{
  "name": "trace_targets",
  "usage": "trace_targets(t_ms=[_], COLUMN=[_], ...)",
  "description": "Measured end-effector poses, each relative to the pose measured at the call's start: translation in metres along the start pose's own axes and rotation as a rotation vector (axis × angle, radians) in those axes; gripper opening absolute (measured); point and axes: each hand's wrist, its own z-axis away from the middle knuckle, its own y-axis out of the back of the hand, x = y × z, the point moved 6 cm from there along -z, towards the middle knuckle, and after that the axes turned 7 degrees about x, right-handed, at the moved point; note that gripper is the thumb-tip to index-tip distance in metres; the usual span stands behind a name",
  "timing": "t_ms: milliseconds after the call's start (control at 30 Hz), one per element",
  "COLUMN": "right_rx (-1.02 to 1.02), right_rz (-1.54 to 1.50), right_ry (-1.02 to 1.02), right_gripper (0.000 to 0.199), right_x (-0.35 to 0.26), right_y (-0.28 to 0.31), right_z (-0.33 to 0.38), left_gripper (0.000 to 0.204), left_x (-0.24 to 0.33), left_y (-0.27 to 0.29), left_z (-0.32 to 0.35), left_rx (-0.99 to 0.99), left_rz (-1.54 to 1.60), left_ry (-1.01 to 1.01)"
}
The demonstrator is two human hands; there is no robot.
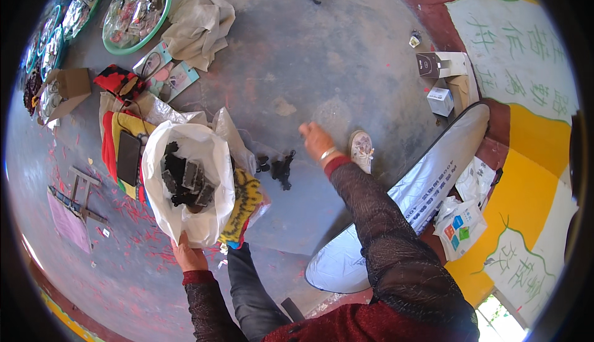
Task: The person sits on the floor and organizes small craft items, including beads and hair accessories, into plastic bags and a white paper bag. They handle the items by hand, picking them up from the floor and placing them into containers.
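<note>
A white sack (pixel 158 209) stands with its mouth spread wide, and inside lie several black and dark grey pieces (pixel 185 178) whose kind I cannot make out. My left hand (pixel 189 254) grips the sack's near rim. Out over the floor, to the right of the sack, my right hand (pixel 317 140) is held with its fingers curled in; whatever they may hold is hidden. Small black pieces (pixel 283 170) lie on the floor between the sack and my right hand. A patterned yellow and black cloth (pixel 243 201) sits against the sack's right side.
Green-rimmed baskets (pixel 168 17) of packaged goods stand far left, near a cardboard box (pixel 75 91). A small stool (pixel 80 187) is at left. A long silver padded board (pixel 396 203) lies along the right wall, beside boxes (pixel 440 102) and plastic bags (pixel 459 227).
</note>
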Motion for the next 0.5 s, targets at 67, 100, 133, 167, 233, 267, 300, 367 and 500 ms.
trace_targets(t_ms=[67, 100, 133, 167, 233, 267, 300, 367, 500], right_rx=[-0.148, -0.181, -0.215, -0.272, -0.391, -0.455, -0.421, -0.355, -0.277], right_rz=[0.069, 0.09, 0.108, 0.135, 0.188, 0.255, 0.264, 0.282, 0.21], right_ry=[0.262, 0.385, 0.51, 0.554, 0.643, 0.699, 0.698, 0.695, 0.463], right_gripper=[0.029, 0.036, 0.044, 0.048, 0.057, 0.062, 0.057, 0.048, 0.025], right_x=[-0.04, -0.059, -0.078, -0.088, -0.106, -0.11, -0.111, -0.11, -0.108], right_y=[-0.016, -0.018, -0.018, -0.017, -0.018, -0.024, -0.029, -0.036, -0.045], right_z=[0.026, 0.041, 0.051, 0.055, 0.062, 0.061, 0.059, 0.053, 0.035], left_gripper=[0.042, 0.042, 0.042, 0.042, 0.043, 0.043, 0.044, 0.044, 0.042], left_x=[0.002, 0.002, 0.002, 0.002, 0.003, 0.003, 0.003, 0.002, -0.001], left_y=[-0.001, -0.001, -0.001, 0.0, 0.0, 0.0, 0.001, -0.001, 0.001], left_z=[0.002, 0.002, 0.001, 0.001, 0.001, 0.001, 0.001, 0.001, -0.001], left_rx=[0.001, -0.006, -0.012, -0.022, -0.041, -0.032, -0.026, -0.03, -0.052], left_rz=[-0.002, -0.002, -0.004, -0.003, -0.003, -0.005, -0.003, -0.001, 0.029], left_ry=[0.003, 0.002, 0.0, -0.005, -0.014, -0.015, -0.016, -0.01, 0.014])
